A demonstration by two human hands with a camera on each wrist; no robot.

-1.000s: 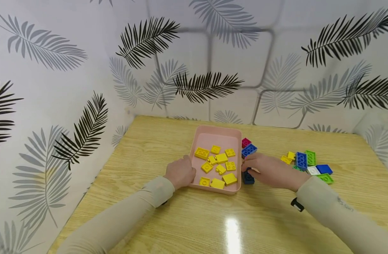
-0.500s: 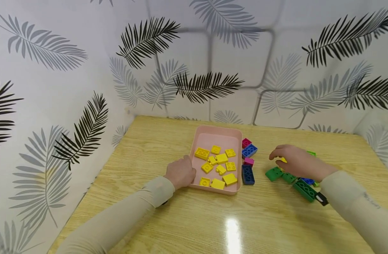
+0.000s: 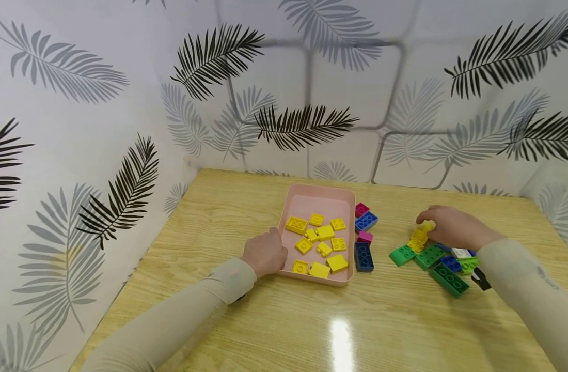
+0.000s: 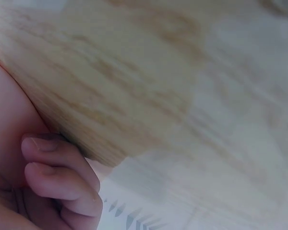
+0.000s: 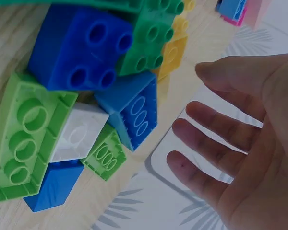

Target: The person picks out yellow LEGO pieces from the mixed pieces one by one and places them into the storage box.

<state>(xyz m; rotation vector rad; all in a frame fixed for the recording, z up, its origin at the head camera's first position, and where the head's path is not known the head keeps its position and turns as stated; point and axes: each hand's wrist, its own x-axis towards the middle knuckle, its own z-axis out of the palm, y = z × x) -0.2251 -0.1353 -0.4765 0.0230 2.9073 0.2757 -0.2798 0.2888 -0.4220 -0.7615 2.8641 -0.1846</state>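
Observation:
At the left wall of a pink tray (image 3: 307, 202), my left hand (image 3: 265, 252) grips the rim; the left wrist view shows its curled fingers (image 4: 62, 182). Several yellow toy building bricks (image 3: 325, 232) lie scattered inside the tray. My right hand (image 3: 460, 227) is over the mixed pile on the right, fingertips right at some loose yellow bricks (image 3: 419, 238). In the right wrist view its fingers (image 5: 216, 129) are spread and loosely bent, with nothing between them. Green bricks (image 3: 402, 254) lie just in front of those yellow ones.
Along the tray's right side lie a dark blue brick (image 3: 363, 257), a magenta brick (image 3: 365, 237), a blue brick (image 3: 366, 222) and a crimson brick (image 3: 361, 208). The pile also has a white brick (image 5: 79, 132) and lime green bricks (image 5: 26, 143). A patterned wall stands behind the table.
My right hand has let go of the dark blue brick beside the tray and moved right to the yellow bricks in the pile. The left hand stays at the tray.

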